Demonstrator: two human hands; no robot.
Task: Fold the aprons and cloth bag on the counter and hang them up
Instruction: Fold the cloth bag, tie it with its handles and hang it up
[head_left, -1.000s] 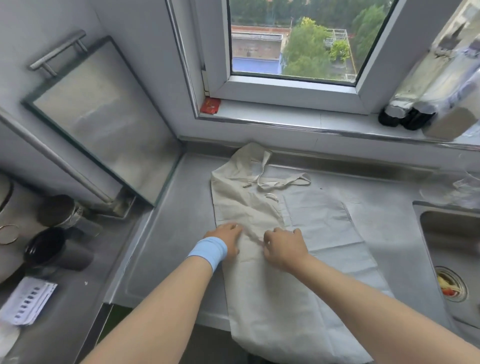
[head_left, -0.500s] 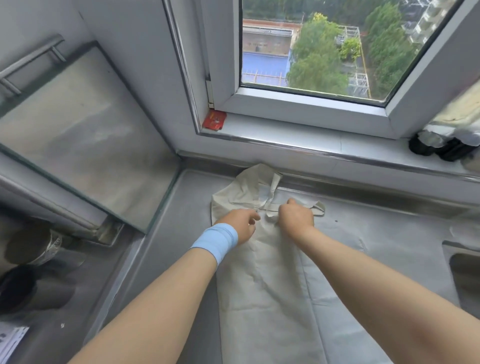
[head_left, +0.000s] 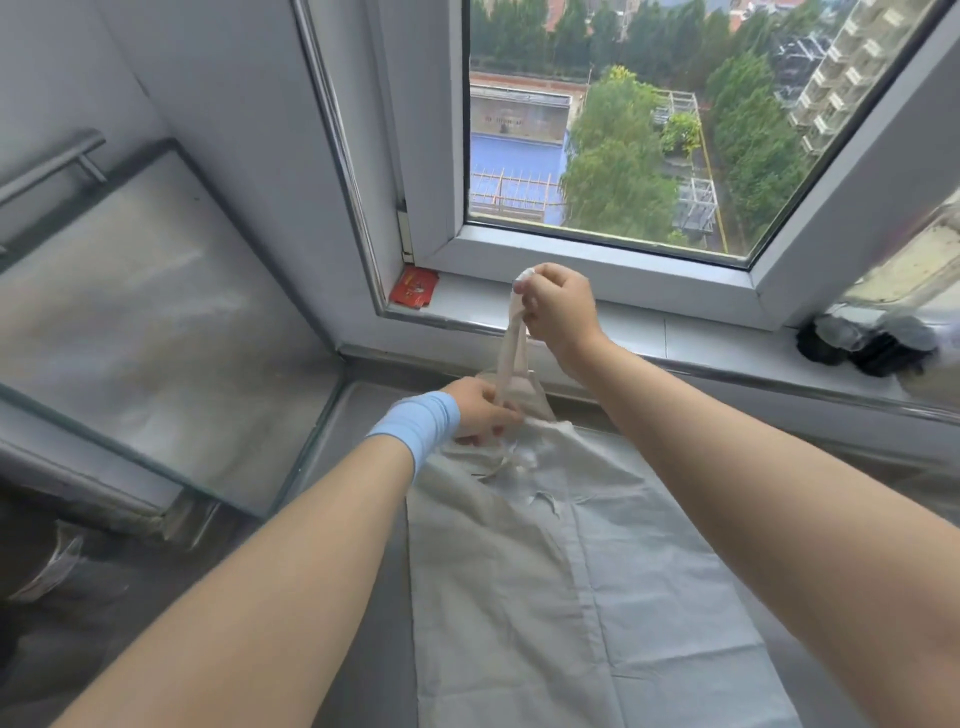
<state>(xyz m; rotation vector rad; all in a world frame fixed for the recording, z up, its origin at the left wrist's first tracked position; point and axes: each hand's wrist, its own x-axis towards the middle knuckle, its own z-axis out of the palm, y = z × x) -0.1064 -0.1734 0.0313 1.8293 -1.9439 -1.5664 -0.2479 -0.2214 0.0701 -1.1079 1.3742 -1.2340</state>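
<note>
A beige cloth apron (head_left: 498, 561) lies spread lengthwise on the steel counter (head_left: 358, 431), its near end running out of the bottom of the view. A paler grey cloth (head_left: 654, 561) lies partly under its right side. My right hand (head_left: 558, 306) pinches the apron's beige strap (head_left: 511, 343) and holds it lifted above the counter, in front of the window sill. My left hand (head_left: 480, 413), with a light blue wristband, grips the apron's top edge at the base of that strap. The strap hangs taut between both hands.
A window (head_left: 597, 156) with a white frame rises behind the counter. A small red packet (head_left: 414, 288) lies on the sill's left end, and dark-based bottles (head_left: 862, 338) stand at its right. A glass panel (head_left: 156, 322) leans on the left.
My right hand has risen from the counter to sill height, pulling the strap up with it. My left hand moved slightly toward the apron's top. The camera tilted upward.
</note>
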